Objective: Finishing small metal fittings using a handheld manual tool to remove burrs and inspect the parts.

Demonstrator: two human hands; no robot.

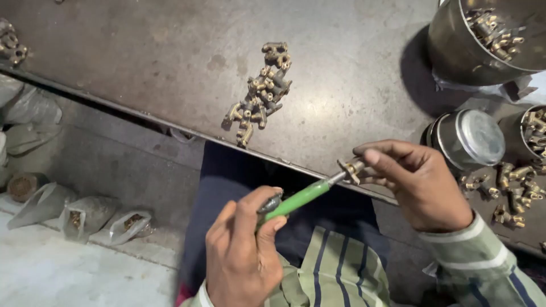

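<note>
My left hand (242,258) grips a green-handled screwdriver (298,199) that points up and right. Its metal tip meets a small brass fitting (354,168), which my right hand (418,185) pinches between fingertips and thumb, just over the near edge of the dark metal table (170,68). A pile of several similar brass fittings (261,91) lies on the table beyond my hands.
A large steel pot (455,45) holding brass fittings stands at the top right, with a lidded steel tin (469,136) and another open tin (534,133) below it. Loose fittings (512,190) lie by my right wrist. Plastic bags (85,216) sit on the floor at left.
</note>
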